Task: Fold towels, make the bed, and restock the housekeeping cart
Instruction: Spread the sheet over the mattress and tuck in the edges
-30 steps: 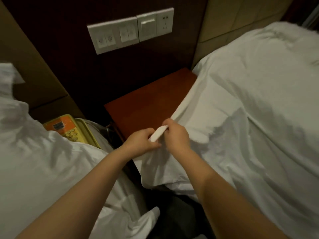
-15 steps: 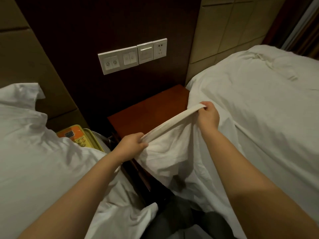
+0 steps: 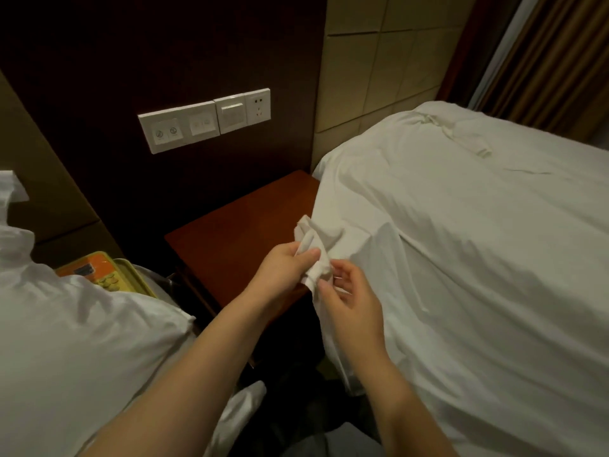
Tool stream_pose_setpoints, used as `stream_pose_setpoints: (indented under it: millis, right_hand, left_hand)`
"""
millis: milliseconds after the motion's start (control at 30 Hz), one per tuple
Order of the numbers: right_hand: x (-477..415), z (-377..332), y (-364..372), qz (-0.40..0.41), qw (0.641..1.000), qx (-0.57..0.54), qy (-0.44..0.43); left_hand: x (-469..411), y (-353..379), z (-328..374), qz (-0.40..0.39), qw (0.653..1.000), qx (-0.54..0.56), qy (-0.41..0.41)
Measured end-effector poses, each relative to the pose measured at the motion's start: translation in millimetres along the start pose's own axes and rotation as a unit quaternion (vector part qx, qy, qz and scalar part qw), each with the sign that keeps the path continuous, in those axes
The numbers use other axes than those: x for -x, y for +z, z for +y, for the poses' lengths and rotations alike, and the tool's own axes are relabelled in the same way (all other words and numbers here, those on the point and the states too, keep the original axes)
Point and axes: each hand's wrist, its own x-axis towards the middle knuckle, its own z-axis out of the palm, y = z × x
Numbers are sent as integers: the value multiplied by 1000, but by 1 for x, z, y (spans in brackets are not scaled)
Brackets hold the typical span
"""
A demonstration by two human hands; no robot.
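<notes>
Having let go of the stretched hem, the right hand (image 3: 351, 293) is opening beside the left hand (image 3: 286, 270), which is bunching the sheet corner (image 3: 313, 245) over the nightstand (image 3: 237, 225), likely readying a tuck.

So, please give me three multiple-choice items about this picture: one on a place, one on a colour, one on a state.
1. Where is the nightstand?
A. between the two beds
B. on the right bed
C. behind the curtain

2. What colour is the sheet?
A. blue
B. white
C. red

3. What is the left hand doing?
A. hanging free
B. pressing a wall switch
C. gripping the sheet corner

Answers: 1 A, white bedding lies on both sides of it; 2 B, the cloth is plainly white; 3 C, its fingers close on the bunched corner, with the right hand beside it.
</notes>
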Motion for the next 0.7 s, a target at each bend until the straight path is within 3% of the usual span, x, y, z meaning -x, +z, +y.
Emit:
stream_pose_setpoints:
  millis: [67, 200, 367, 467, 633, 700]
  right_hand:
    - [9, 4, -4, 30, 997, 57, -39]
    - [18, 11, -9, 13, 981, 160, -106]
    - [26, 12, -9, 25, 964, 195, -180]
    - [26, 7, -12, 37, 967, 172, -186]
    - [28, 0, -17, 15, 994, 8, -112]
    - [26, 0, -17, 25, 996, -10, -90]
  left_hand:
    - [6, 12, -6, 25, 999, 26, -6]
    - [22, 22, -15, 70, 996, 59, -13]
    - [34, 17, -11, 48, 998, 44, 11]
    - [40, 16, -8, 25, 997, 68, 13]
    - [42, 15, -7, 24, 994, 107, 20]
    - [40, 15, -9, 37, 994, 95, 32]
